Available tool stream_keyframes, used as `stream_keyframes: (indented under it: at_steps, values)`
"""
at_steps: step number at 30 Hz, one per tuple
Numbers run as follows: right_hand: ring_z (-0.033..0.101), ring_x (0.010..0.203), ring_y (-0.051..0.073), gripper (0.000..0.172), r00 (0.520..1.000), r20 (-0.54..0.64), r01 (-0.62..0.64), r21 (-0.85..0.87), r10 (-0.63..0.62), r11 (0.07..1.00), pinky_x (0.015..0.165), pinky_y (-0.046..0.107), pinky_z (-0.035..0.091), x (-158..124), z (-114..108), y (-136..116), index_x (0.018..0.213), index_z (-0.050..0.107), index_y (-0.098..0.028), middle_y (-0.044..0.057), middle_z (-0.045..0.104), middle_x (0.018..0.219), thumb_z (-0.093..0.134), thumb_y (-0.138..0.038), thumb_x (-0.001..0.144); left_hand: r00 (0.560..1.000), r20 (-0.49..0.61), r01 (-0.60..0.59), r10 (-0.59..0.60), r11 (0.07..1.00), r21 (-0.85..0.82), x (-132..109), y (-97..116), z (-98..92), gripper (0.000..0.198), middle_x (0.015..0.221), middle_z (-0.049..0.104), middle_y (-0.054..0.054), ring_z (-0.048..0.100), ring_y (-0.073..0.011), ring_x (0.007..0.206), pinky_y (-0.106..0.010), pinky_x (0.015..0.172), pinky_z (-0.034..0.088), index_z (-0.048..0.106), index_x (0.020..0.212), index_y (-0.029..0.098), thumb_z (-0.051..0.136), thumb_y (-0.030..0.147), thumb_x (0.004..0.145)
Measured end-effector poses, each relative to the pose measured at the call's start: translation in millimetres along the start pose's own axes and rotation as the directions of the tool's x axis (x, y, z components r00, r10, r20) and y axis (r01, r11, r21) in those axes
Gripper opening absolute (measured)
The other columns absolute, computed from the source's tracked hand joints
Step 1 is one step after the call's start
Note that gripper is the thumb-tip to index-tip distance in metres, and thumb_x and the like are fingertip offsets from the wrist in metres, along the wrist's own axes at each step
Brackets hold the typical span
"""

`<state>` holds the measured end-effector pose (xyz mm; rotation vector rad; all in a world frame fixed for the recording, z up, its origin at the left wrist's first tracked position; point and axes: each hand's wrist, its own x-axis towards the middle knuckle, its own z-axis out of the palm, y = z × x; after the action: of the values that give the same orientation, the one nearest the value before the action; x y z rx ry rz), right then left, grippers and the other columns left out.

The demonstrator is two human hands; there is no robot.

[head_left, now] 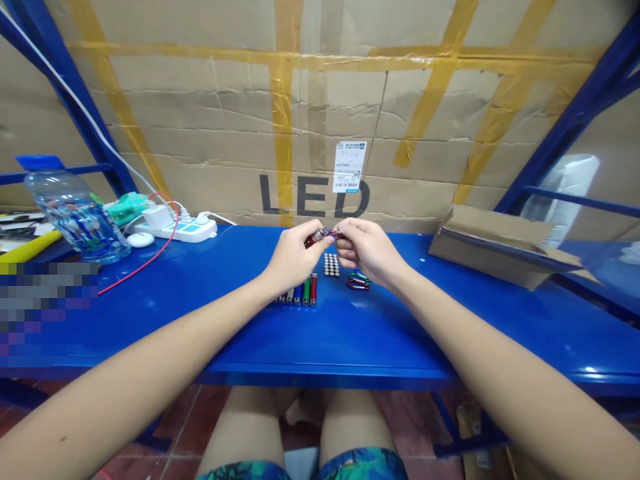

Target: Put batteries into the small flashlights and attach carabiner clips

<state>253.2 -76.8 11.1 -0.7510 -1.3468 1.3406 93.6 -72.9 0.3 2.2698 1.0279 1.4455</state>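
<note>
My left hand (296,257) is closed around a dark red mini flashlight (315,238) with a silver end, held just above the blue table. Facing it, my right hand (367,248) pinches what looks like a small red carabiner (338,234) at the flashlight's tip; the fingers hide most of it. Below my left wrist lies a row of several mini flashlights (307,292) in red, green, blue and silver, partly covered by the forearm. Small button cells (331,265) stand in a neat block between the hands. Green, blue and red carabiners (358,283) lie under my right hand.
At the left are a water bottle (80,213), a white power strip (187,230) with plugs, and a red cable (145,270). An open cardboard box (500,250) sits at the right. A large taped carton (225,133) stands behind the blue table (320,347).
</note>
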Motion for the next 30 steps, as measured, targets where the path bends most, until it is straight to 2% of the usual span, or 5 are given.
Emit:
stream_keyframes:
  at_steps: [8,15,18,24,30]
  values:
    - [0.028,0.039,0.007,0.016,0.975,-0.061,0.185,-0.304,-0.213,0.934,0.037,0.023,0.025,4.4,-4.0,10.2,0.076,0.051,-0.021,-0.009,0.035,0.048,0.06,-0.028,0.087,1.0,0.027,-0.006,0.006,1.0,0.007,-2.2,-2.8,4.9,0.027,0.06,0.041,0.005,0.038,-0.0108,0.059,-0.026,0.057,0.029,0.043,0.067,0.019,0.059,0.024,0.089]
    - [0.043,0.05,0.01,0.015,0.927,0.005,0.309,-0.576,-0.374,0.757,0.045,0.024,0.033,5.8,-13.5,10.6,0.078,0.057,-0.019,-0.003,0.049,0.057,0.057,-0.029,0.089,0.993,0.086,0.079,-0.077,0.996,-0.027,-1.7,-6.2,2.8,0.014,0.071,0.056,0.003,0.049,-0.0125,0.062,-0.027,0.061,0.038,0.05,0.092,0.021,0.059,0.032,0.09]
    - [0.042,0.047,0.01,0.017,0.943,-0.038,0.27,-0.499,-0.332,0.824,0.043,0.024,0.032,5.2,-11.9,9.4,0.076,0.057,-0.019,-0.004,0.047,0.054,0.061,-0.03,0.088,0.992,0.12,0.027,-0.032,0.999,0.047,-2.0,-6.5,0.3,0.009,0.075,0.059,0.001,0.052,-0.0137,0.065,-0.029,0.064,0.039,0.05,0.095,0.021,0.054,0.028,0.092]
    - [0.045,0.042,0.009,0.023,0.998,-0.065,0.006,-0.123,-0.015,0.992,0.035,0.022,0.029,5.5,-5.8,7.8,0.075,0.057,-0.018,-0.002,0.053,0.055,0.065,-0.034,0.089,0.99,0.124,-0.089,0.063,0.973,0.212,-1.1,-6.6,-1.6,0.005,0.074,0.061,0.0,0.052,-0.0151,0.067,-0.029,0.064,0.036,0.054,0.088,0.02,0.057,0.023,0.092]
    - [0.05,0.044,0.01,0.03,0.999,-0.033,0.02,-0.087,-0.023,0.996,0.035,0.022,0.034,4.9,-2.7,10.5,0.07,0.053,-0.018,0.001,0.059,0.059,0.068,-0.037,0.088,0.995,0.077,-0.08,0.062,0.959,0.271,0.7,-9.8,-2.5,0.017,0.072,0.059,-0.001,0.053,-0.0162,0.067,-0.029,0.063,0.035,0.047,0.079,0.02,0.051,0.023,0.096]
